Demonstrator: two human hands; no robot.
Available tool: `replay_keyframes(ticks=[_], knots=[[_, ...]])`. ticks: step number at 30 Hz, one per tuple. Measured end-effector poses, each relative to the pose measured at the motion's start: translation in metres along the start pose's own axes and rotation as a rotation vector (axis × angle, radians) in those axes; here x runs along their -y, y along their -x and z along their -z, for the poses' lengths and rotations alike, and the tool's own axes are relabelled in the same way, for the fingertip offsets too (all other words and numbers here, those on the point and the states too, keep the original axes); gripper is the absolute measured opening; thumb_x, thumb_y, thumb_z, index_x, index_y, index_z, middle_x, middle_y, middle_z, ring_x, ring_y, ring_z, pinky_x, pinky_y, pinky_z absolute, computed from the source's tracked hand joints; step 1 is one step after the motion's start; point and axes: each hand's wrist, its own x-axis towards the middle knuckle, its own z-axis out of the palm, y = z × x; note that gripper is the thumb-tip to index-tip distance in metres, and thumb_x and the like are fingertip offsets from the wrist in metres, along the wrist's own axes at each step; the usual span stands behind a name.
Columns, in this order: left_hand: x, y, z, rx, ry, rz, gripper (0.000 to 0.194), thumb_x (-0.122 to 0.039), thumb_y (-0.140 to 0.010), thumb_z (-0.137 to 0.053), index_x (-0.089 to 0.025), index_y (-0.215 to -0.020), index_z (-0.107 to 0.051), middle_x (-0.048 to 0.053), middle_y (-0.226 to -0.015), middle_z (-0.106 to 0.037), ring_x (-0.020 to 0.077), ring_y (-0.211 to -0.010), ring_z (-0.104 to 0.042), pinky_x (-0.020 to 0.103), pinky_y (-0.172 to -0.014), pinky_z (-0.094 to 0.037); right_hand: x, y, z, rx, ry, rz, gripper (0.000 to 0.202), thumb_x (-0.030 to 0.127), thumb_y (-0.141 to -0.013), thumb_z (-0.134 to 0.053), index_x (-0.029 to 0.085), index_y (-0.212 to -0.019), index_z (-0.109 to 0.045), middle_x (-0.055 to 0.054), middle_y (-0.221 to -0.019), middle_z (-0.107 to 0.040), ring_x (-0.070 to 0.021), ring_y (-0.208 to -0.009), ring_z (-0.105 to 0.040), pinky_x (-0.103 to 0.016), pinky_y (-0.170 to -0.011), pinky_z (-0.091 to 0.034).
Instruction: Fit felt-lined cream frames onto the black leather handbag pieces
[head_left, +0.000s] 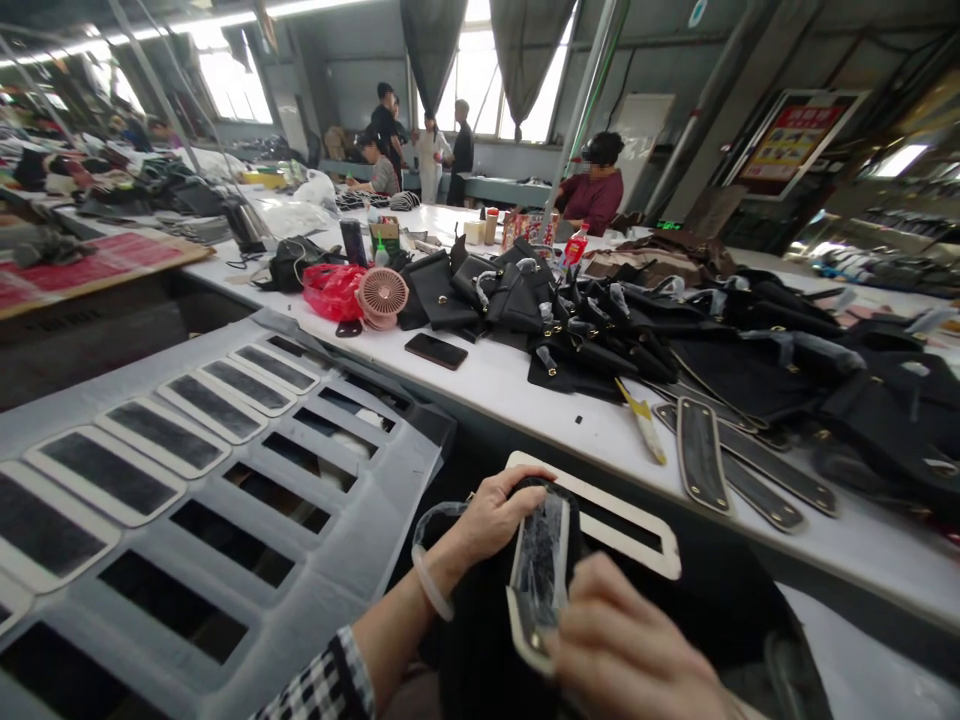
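My left hand [499, 512] grips the far end of a black bag [480, 640], thumb on top and fingers over its edge. A narrow dark panel [544, 555] with a pale rim and a glossy, wrinkled film-like surface lies along the bag, facing up. At the near end of this panel, my right hand [626, 640] is curled closed and blurred by motion; what its fingers hold is hidden. Just beyond the bag lies a cream frame [667, 540] with a long slot.
On the left, a grey slotted sheet [300, 570] bears several pale-rimmed dark panels [161, 437]. The white table [495, 400] holds a phone [436, 350], pink fan [382, 297], yellow-handled brush [641, 420], loose dark strips [703, 455] and piled black bags [517, 295]. Several people stand or sit farther back.
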Motion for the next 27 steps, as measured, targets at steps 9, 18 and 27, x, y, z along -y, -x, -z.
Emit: replay_keyframes(ticks=[9,18,27], knots=[[-0.014,0.007,0.014,0.086,0.101,-0.092,0.07,-0.058,-0.096,-0.011,-0.017,-0.123,-0.061,0.009,-0.123,-0.06,0.0243,-0.117,-0.053,0.037,-0.105,-0.037,-0.068,-0.026,-0.022,-0.41,-0.183,-0.518,0.012,0.025,-0.085,-0.067,0.021,-0.074,-0.064,-0.001,-0.074,-0.061,-0.0184,-0.075,-0.057,-0.031,-0.067,-0.046],[-0.015,0.01,0.012,0.059,0.1,-0.137,0.068,-0.056,-0.097,-0.009,-0.018,-0.12,-0.061,0.008,-0.118,-0.061,0.0233,-0.114,-0.052,0.038,-0.105,-0.036,-0.068,-0.025,-0.038,-0.524,-0.09,-0.51,0.011,0.021,-0.086,-0.065,0.021,-0.075,-0.065,-0.001,-0.075,-0.06,-0.0182,-0.075,-0.055,-0.031,-0.066,-0.045],[-0.006,0.014,0.011,-0.014,0.067,-0.13,0.063,-0.057,-0.097,-0.01,-0.025,-0.12,-0.058,0.004,-0.122,-0.059,0.0234,-0.12,-0.049,0.041,-0.111,-0.027,-0.068,-0.03,-0.05,-0.57,-0.089,-0.575,0.013,0.021,-0.084,-0.066,0.023,-0.071,-0.064,0.0,-0.075,-0.058,-0.0185,-0.075,-0.054,-0.033,-0.068,-0.042]])
